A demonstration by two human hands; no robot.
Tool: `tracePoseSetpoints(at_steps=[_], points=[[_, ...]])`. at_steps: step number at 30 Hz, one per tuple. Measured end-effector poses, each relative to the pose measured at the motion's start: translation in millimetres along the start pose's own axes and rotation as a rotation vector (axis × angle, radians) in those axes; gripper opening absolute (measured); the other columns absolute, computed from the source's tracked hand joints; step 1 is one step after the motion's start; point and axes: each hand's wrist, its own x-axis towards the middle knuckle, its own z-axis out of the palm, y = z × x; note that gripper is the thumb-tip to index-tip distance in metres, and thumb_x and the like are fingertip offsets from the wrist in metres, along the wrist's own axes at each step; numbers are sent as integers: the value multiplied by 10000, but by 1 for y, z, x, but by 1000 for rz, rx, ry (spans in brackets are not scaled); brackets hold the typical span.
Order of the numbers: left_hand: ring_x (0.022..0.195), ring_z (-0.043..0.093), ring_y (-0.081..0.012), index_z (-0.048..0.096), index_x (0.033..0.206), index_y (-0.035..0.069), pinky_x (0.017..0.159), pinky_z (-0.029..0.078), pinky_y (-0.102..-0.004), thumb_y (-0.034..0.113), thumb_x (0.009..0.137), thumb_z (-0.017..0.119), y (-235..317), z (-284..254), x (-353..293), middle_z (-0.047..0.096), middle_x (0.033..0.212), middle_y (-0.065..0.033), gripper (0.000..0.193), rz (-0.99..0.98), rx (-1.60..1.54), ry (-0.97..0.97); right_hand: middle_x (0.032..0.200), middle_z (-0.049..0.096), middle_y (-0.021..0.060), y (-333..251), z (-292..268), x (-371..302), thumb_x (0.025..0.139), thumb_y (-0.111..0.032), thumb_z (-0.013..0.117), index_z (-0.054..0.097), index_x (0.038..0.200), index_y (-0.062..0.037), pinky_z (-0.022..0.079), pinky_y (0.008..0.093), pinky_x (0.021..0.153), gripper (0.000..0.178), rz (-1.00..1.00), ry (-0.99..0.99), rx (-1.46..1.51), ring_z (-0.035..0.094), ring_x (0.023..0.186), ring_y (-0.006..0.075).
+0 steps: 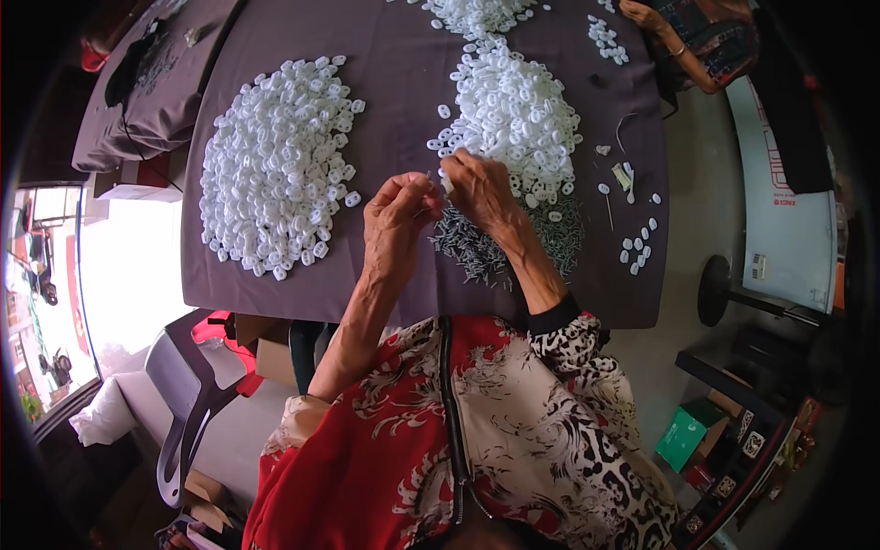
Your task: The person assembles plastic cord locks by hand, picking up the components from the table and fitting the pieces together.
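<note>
The counter (394,92), under a dark cloth, filled most of the reach, its near edge just in front of the person's body and its right edge beyond some scattered pieces. On it, a broad left heap (275,165) of white oval pieces lay apart from a right heap (518,105) of like pieces. A bare strip between the heaps gave the left arm the clearest room; on the right, a co-worker's hand (644,16) was over the far corner.

A dark heap (472,247) of small screw-like bits adjoined the right heap, under the right forearm, so a low sweep there risked scattering them toward the near edge.

The left hand (394,220) and right hand (484,191) nearly met above the counter. The right fingers looked closed on a white piece (446,184); the left fingers were curled, tips close, but what they held could not be told.

The step, seemingly handling one small piece between both hands, called for a light pinch, steady wrists and tips kept in sight. Smallest were the loose ovals (644,233) near the right edge, easily knocked off.
</note>
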Motion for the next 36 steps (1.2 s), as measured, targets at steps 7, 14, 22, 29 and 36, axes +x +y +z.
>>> tracePoseSetpoints(at_steps=[7, 14, 22, 29, 36], points=[[647, 537, -101, 551, 857, 30, 642, 446, -235, 141, 834, 565, -1, 4, -2, 565, 722, -33, 115, -19, 4, -48, 652, 563, 145, 5, -15, -3, 672, -52, 590, 551, 696, -14, 481, 342, 530, 60, 9, 3, 47, 596, 589, 255], [646, 542, -110, 553, 867, 18, 638, 450, -240, 156, 833, 577, 5, 19, -9, 591, 757, -52, 144, 14, 26, -76, 732, 608, 99, -9, -66, -16, 800, -77, 584, 583, 940, 57, 501, 293, 625, 194, 696, 70, 1383, 604, 655, 171], [665, 555, -113, 564, 863, 19, 658, 457, -252, 135, 843, 567, 10, 42, -18, 603, 795, -62, 118, 67, 67, -231, 793, 606, 75, -20, -92, -28, 794, -46, 589, 589, 929, 43, 507, 276, 660, 161, 704, 203, 1602, 609, 680, 162], [696, 557, -130, 557, 866, 28, 667, 463, -286, 141, 850, 556, 11, 46, -23, 587, 795, -55, 113, -30, 72, -232, 842, 609, 33, -24, -102, -31, 767, -17, 600, 615, 885, -26, 439, 218, 730, 119, 403, 200, 1248, 561, 816, 108], [745, 593, -158, 555, 877, 19, 727, 491, -319, 121, 845, 558, 5, 46, -26, 581, 796, -54, 107, -132, 5, -255, 801, 626, 27, -25, -110, -42, 766, 26, 576, 624, 875, -30, 466, 218, 681, 132, 369, 170, 1012, 576, 757, 88]])
